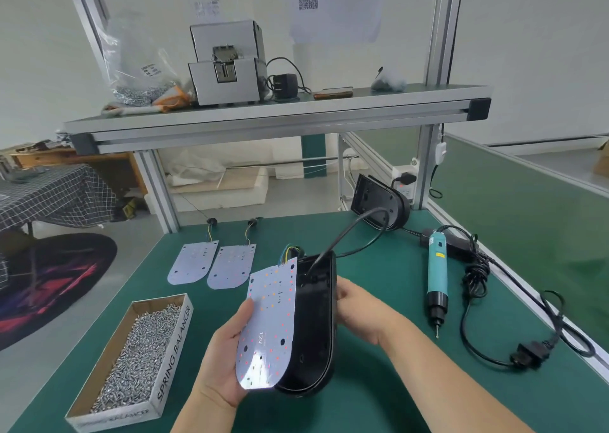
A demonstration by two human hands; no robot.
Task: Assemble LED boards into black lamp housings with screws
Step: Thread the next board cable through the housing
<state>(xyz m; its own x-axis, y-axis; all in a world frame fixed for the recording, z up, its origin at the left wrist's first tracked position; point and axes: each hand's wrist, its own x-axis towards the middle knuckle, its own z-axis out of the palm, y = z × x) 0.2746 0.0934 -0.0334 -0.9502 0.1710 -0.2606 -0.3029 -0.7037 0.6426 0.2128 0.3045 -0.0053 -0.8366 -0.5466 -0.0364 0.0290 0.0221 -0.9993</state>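
The person holds both parts up just above the green desk (379,383), close to the chest. The left hand (227,357) is clamped on the LED board (270,327), with the thumb on its white face near the left edge and the palm behind the rounded lower end. The right hand (359,310) is wrapped round the far side of the black lamp housing (313,327); its fingertips are hidden behind the shell. The board stands tilted open against the housing's mouth like a half-shut lid and is not yet seated. Coloured wires (286,254) at the board's top run towards the housing, and a thick black cable (356,231) arcs out of its upper end.

The board looks to me thin, light and stiff, a sheet that will not flex much. Its face is dotted with small LEDs, so I would hold it by the edges and keep the thumb off the emitters. The short wires probably limit how far it can swing. The housing looks a rigid, glossy shell, likely a little slippery, and the cable may tug at it, so cupping its rounded back seems the safest grip.

Two more LED boards (192,261) lie flat further back. A cardboard box of screws (131,353) sits on the left and an electric screwdriver (437,277) on the right.
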